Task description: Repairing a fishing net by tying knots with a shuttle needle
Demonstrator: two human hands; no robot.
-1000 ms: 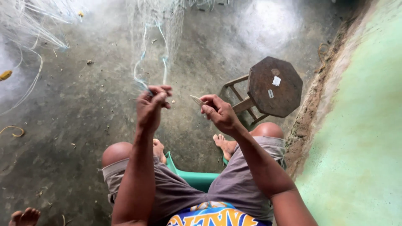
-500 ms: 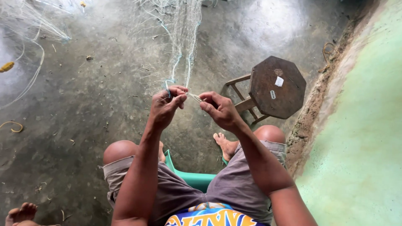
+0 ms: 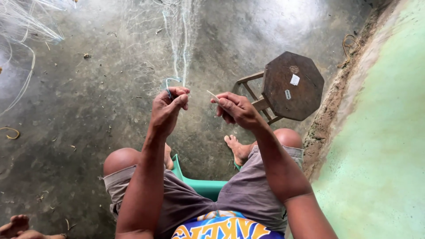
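We're in a rough home yard or work shed where fishing gear gets mended: bare, stained concrete floor (image 3: 88,110) underfoot, pale fishing net (image 3: 181,40) spread across it. A worn wooden stool (image 3: 292,86) stands beside a green-painted wall (image 3: 385,146).

Head view, steeply down, close

A: Quick count pls?
B: 2 hands, left hand (image 3: 168,106) + right hand (image 3: 237,110). 1 netting needle (image 3: 213,95). 1 fishing net (image 3: 179,40).
A: Furniture?
B: 1 wooden stool (image 3: 292,86), 1 green plastic seat (image 3: 201,186). 2 white stickers (image 3: 294,80) on stool top.
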